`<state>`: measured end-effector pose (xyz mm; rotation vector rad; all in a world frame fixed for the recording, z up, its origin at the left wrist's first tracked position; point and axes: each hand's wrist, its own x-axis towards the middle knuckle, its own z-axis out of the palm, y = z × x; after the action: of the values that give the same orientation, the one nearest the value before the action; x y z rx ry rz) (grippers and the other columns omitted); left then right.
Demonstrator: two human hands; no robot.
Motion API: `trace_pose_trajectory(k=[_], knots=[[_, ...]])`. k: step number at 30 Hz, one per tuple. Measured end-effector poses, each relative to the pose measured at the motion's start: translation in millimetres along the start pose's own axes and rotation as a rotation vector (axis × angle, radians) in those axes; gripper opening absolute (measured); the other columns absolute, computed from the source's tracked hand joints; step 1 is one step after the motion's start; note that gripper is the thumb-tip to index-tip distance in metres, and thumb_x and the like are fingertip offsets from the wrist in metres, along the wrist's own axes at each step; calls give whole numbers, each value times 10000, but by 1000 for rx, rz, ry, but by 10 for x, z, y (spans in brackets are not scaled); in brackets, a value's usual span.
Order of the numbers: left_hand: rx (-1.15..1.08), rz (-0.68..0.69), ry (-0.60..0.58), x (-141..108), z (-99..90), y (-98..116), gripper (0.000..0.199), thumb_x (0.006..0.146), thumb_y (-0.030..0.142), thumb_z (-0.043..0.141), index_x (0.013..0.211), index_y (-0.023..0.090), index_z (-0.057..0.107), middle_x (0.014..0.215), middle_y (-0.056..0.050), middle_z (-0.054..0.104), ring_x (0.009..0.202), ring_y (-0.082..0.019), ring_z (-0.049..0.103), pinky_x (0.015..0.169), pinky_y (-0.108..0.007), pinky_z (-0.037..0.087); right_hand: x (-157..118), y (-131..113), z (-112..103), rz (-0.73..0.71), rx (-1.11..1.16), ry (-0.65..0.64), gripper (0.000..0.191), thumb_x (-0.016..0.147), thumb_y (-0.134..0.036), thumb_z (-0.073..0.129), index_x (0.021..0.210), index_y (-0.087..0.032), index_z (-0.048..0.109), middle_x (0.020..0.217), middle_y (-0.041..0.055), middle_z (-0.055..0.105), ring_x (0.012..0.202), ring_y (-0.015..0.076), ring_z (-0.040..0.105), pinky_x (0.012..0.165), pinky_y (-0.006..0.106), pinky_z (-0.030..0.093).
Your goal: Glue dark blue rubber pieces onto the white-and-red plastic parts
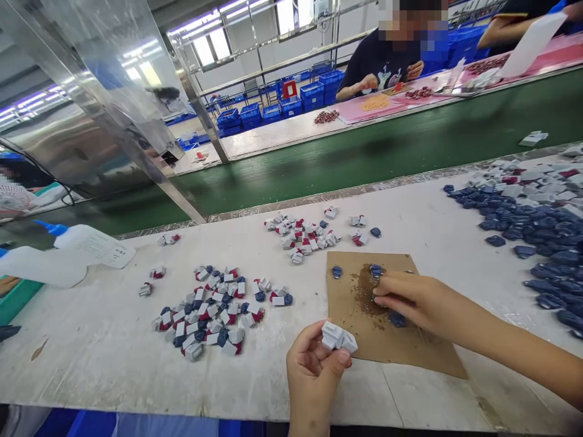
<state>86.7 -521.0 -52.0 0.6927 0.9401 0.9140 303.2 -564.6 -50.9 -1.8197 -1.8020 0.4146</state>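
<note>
My left hand [314,370] is closed on a small light-grey plastic piece [337,338], thumb below and fingers behind it. My right hand [401,297] reaches over a sheet of brown cardboard [423,349]. Its thumb and fingertips are pinched together; whatever lies between them is hidden. Just beyond those fingertips is a small dark-blue piece [376,271] on a dark, wet-looking stain. Another blue piece [337,272] rests near the cardboard's left side, and a third blue piece [397,319] is partly under my right hand.
Joined grey, red and blue pieces form a pile [207,312] on the left and a grey-red cluster [303,233] behind. Loose blue pieces [537,224] spread at right. White bottles [95,246] lie at far left. Past the green conveyor belt [319,161], a person [378,64] works.
</note>
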Motion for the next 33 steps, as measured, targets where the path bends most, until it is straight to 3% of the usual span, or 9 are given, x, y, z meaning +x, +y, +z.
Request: trace_pose_trajectory(k=[4, 7, 10, 19, 23, 29, 31, 33], knots=[[-15, -17, -40, -48, 59, 38, 391, 481, 345, 943, 810, 198, 791, 669, -14, 733, 595, -112, 652, 547, -173, 526, -47, -373, -103, 251, 424, 114, 427, 807, -632, 621, 717, -215, 642, 694, 51, 652, 621, 189, 626, 513, 268, 517], [5, -36, -75, -84, 95, 68, 394, 477, 372, 944, 796, 205, 782, 657, -2, 721, 575, -103, 629, 509, -163, 512, -82, -657, -144, 260, 618, 126, 394, 752, -574, 712, 625, -211, 625, 643, 37, 632, 570, 162, 616, 480, 224, 526], [15, -45, -96, -122, 125, 92, 400, 466, 389, 946, 781, 208, 779, 633, 4, 704, 538, -92, 599, 495, -165, 508, -99, -769, -131, 225, 712, 147, 329, 754, -489, 742, 613, -213, 631, 627, 19, 620, 554, 143, 613, 471, 197, 523], [-9, -58, -111, -162, 153, 91, 376, 464, 372, 950, 764, 221, 781, 613, 8, 691, 517, -87, 576, 487, -172, 500, -171, -685, -96, 96, 571, 100, 317, 851, -484, 669, 680, -220, 629, 662, 11, 619, 558, 140, 595, 476, 228, 476], [83, 12, -124, -174, 136, 68, 338, 497, 352, 941, 755, 208, 776, 639, -6, 721, 575, -107, 626, 546, -179, 497, -191, -706, -122, 30, 502, 32, 277, 895, -417, 635, 699, -221, 644, 664, 11, 613, 583, 133, 591, 505, 227, 459], [135, -4, -182, -135, 47, 76, 307, 574, 315, 915, 799, 182, 753, 701, -16, 757, 648, -113, 678, 602, -171, 492, -217, -658, 45, 222, 645, 6, 349, 864, -504, 649, 684, -205, 646, 666, 9, 600, 599, 130, 576, 535, 229, 438], [176, -26, -233, -103, -10, 67, 323, 581, 338, 912, 809, 177, 750, 722, -21, 758, 653, -105, 671, 624, -171, 496, -217, -597, 112, 210, 669, -30, 390, 855, -552, 637, 665, -213, 655, 649, 15, 601, 593, 143, 581, 537, 239, 460], [251, -42, -335, -88, -57, 13, 384, 533, 364, 930, 811, 172, 747, 722, -29, 749, 643, -119, 661, 625, -193, 509, -207, -536, 202, 162, 657, 16, 427, 897, -590, 543, 706, -236, 688, 691, 42, 637, 659, 182, 627, 593, 268, 523]])
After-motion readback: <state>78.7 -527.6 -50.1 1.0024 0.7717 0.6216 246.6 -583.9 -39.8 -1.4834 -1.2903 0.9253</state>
